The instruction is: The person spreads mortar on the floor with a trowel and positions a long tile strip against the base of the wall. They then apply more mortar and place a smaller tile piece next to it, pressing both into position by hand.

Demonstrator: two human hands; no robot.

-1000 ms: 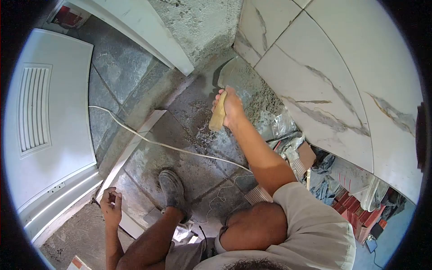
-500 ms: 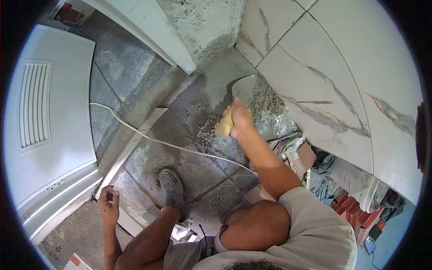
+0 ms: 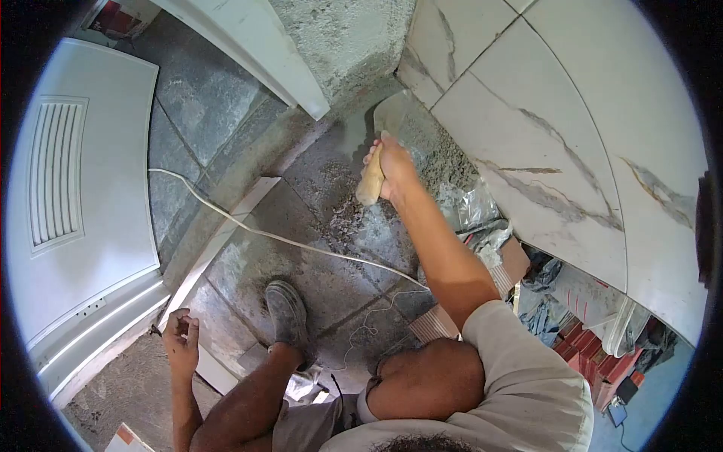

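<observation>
My right hand (image 3: 393, 164) is wrapped round the pale wooden handle of a trowel (image 3: 390, 113). The trowel's blade points away from me, low over the grey floor close to the corner. Beside the blade lies a patch of rough, crumbly mortar (image 3: 444, 160), along the foot of the tiled wall. Loose debris (image 3: 343, 218) is scattered on the dark floor tiles below the handle. At the lower left, my left hand (image 3: 181, 331) hangs near the door frame, its fingers curled and touching or nearly touching, and I cannot make out anything in it.
A white cable (image 3: 301, 245) crosses the floor between my shoe (image 3: 288, 316) and the debris. The white louvred door (image 3: 98, 173) stands at the left. Marbled tiles (image 3: 542, 143) cover the right wall. Clear plastic (image 3: 474, 207), cardboard (image 3: 515, 260) and red pieces (image 3: 587, 350) lie at the right.
My right hand and the trowel have moved up and slightly left, towards the corner of the floor. My left hand has hardly moved.
</observation>
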